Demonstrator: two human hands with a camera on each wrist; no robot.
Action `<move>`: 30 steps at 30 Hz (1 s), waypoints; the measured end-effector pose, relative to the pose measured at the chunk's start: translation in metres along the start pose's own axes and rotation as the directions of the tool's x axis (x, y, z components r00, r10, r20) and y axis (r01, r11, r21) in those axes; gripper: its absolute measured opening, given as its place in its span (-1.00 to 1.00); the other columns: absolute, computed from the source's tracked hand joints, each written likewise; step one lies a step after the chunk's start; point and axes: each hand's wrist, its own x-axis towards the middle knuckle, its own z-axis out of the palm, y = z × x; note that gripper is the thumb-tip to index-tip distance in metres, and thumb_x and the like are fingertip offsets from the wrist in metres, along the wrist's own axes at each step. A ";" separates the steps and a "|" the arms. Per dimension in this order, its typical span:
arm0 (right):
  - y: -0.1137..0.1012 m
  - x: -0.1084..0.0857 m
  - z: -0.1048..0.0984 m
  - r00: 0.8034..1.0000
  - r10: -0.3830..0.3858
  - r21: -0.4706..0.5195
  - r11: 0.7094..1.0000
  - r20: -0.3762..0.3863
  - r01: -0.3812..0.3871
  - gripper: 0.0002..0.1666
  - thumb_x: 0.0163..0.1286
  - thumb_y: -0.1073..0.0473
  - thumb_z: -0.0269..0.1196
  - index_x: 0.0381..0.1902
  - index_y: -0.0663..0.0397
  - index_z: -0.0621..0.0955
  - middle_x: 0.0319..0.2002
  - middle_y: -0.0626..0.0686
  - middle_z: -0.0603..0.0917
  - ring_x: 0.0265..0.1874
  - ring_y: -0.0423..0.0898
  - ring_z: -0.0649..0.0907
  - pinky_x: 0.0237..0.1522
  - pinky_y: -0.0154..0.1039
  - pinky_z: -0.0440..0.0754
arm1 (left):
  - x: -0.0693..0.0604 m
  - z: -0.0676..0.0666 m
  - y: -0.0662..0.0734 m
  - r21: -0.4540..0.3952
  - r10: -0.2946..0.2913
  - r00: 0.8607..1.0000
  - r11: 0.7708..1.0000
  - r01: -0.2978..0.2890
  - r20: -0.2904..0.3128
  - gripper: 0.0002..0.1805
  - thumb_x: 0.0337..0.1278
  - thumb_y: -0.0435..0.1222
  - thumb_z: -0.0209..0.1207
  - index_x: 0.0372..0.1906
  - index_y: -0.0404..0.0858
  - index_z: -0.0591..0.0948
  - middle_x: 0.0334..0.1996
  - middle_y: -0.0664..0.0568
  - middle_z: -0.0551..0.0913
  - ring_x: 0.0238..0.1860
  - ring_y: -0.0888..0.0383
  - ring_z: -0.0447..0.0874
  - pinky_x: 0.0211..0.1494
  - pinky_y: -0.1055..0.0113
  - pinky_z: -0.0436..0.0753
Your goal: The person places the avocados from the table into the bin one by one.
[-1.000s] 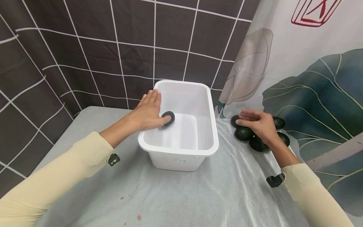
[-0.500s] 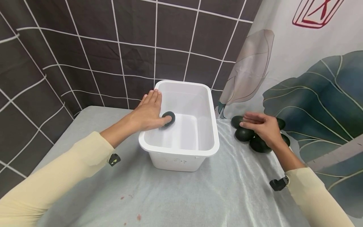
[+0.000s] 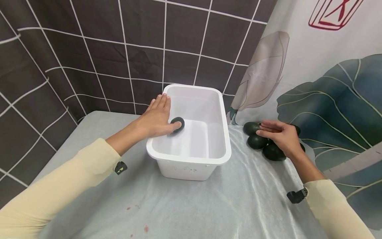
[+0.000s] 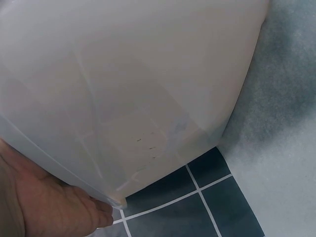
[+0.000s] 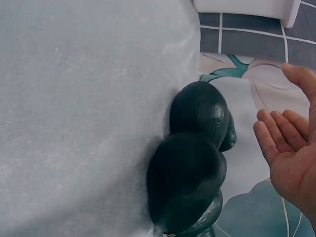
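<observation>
A white plastic tub (image 3: 188, 161) stands on the cloth-covered table, with one dark green, rounded object (image 3: 178, 125) inside near its left wall. My left hand (image 3: 156, 118) lies over the tub's left rim, fingers straight, the thumb reaching inside over the dark object. In the left wrist view that hand (image 4: 54, 207) is against the tub's outer wall (image 4: 148, 98). Several similar dark green objects (image 3: 257, 141) are clustered right of the tub. Above them my right hand (image 3: 282, 134) hovers with relaxed fingers, holding nothing; the right wrist view shows it (image 5: 294, 148) beside the dark objects (image 5: 185, 180), apart from them.
Grey cloth (image 3: 191, 205) covers the table and has small reddish spots at the front. A dark curtain with white grid lines (image 3: 143, 39) hangs behind and at the left. A white curtain with leaf patterns (image 3: 337, 99) hangs at the right.
My right hand has shifted slightly to the right and toward me over the dark objects, uncovering more of the back left one. The left hand has stayed on the tub's rim.
</observation>
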 end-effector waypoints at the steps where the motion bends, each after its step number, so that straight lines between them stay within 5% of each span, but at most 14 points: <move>1: 0.001 0.000 0.000 1.000 0.003 0.002 1.000 -0.002 -0.003 -0.08 0.43 -0.21 0.61 0.57 0.11 0.61 0.08 -0.42 0.84 -0.06 -0.69 0.75 0.03 -0.75 0.61 | 0.000 0.000 0.000 0.000 0.001 1.000 1.000 -0.001 -0.002 0.22 0.61 0.26 0.03 0.82 -0.50 -0.23 0.86 -0.37 -0.39 0.90 -0.30 -0.47 0.96 -0.13 -0.31; 11: 0.012 -0.003 -0.005 1.000 -0.006 0.014 1.000 -0.014 0.006 -0.10 0.44 -0.15 0.62 0.55 0.20 0.61 -0.08 -0.62 0.76 -0.09 -0.70 0.76 0.01 -0.77 0.59 | 0.001 0.000 0.000 0.005 0.006 1.000 1.000 -0.006 -0.006 0.22 0.60 0.26 0.04 0.82 -0.51 -0.22 0.86 -0.38 -0.38 0.90 -0.30 -0.47 0.96 -0.13 -0.31; 30: 0.031 -0.011 -0.013 0.999 0.031 -0.038 0.999 -0.032 -0.033 -0.07 0.44 -0.20 0.61 0.55 0.20 0.61 -0.13 -0.68 0.73 -0.11 -0.73 0.74 0.00 -0.78 0.59 | 0.000 -0.002 0.000 0.003 -0.004 1.000 1.000 0.004 0.003 0.23 0.61 0.26 0.04 0.82 -0.50 -0.23 0.86 -0.37 -0.39 0.90 -0.30 -0.47 0.96 -0.13 -0.32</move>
